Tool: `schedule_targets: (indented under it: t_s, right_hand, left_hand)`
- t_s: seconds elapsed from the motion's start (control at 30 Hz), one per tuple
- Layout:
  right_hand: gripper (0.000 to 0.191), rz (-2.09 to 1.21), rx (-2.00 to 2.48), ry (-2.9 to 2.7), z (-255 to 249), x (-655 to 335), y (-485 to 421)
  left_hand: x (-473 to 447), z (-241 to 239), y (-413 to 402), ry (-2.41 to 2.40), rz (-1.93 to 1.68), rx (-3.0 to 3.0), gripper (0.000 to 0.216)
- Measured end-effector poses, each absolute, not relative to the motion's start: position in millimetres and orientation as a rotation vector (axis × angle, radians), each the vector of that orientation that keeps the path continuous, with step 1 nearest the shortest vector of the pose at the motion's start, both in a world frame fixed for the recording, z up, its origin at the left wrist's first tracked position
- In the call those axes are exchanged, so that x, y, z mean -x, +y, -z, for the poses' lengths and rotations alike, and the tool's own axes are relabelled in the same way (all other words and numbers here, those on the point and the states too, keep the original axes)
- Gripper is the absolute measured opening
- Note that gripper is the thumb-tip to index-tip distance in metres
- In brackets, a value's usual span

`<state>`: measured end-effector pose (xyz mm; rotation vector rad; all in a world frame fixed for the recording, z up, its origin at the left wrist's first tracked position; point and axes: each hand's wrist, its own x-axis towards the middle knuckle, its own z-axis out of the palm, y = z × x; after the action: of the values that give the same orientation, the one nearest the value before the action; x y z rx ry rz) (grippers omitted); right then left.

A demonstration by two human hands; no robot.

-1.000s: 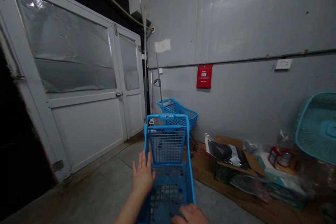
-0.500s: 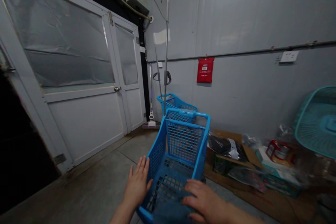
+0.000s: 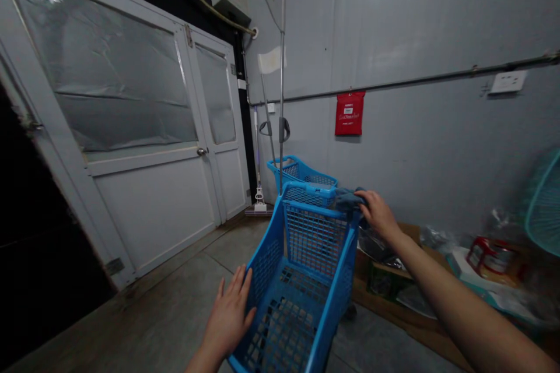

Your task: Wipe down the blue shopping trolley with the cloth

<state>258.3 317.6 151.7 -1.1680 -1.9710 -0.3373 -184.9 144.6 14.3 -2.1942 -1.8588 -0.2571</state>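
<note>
A blue plastic shopping basket cart (image 3: 317, 239) stands in front of me, its lattice floor and walls showing. My left hand (image 3: 231, 312) rests against the cart's left rim with the fingers stretched out. At the far right corner of the cart, my right hand (image 3: 377, 213) grips a dark blue-grey cloth (image 3: 349, 199), which is pressed over the top bar there. The underside of the cloth and part of the bar beneath it are hidden.
Behind it stands a second blue basket (image 3: 301, 170) with long-handled poles (image 3: 282, 87). A mop (image 3: 260, 201) leans near the white door (image 3: 161, 210). At right are a cardboard box (image 3: 409, 234), a red tin (image 3: 490, 256) and a teal fan (image 3: 545, 210).
My right hand has moved with the cloth from the near right part of the cart to its far right top corner. My left hand stays at the left rim.
</note>
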Motion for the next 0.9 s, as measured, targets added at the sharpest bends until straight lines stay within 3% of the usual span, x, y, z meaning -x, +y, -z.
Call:
schedule_targets:
  t_s: [0.13, 0.33, 0.6, 0.73, 0.9]
  right_hand:
    - [0.042, 0.510, 1.135, -2.126, -165, -258, 320]
    - [0.023, 0.463, 1.225, -2.413, -115, -230, 305]
    - [0.022, 0.008, 1.058, -2.312, -39, -123, 176]
    - [0.038, -0.069, 0.830, -2.390, 0, -73, 121]
    - [0.030, -0.078, 0.713, -2.533, -13, -72, 122]
  left_hand:
    - [197, -9, 150, -1.783, 0.305, 2.214, 0.077]
    - [212, -8, 167, -1.756, 0.346, 2.246, 0.074]
    - [212, -22, 179, -1.944, 0.330, 2.206, 0.073]
    - [206, -28, 179, -2.118, 0.347, 2.032, 0.069]
    - [207, -32, 177, -2.127, 0.322, 2.158, 0.067]
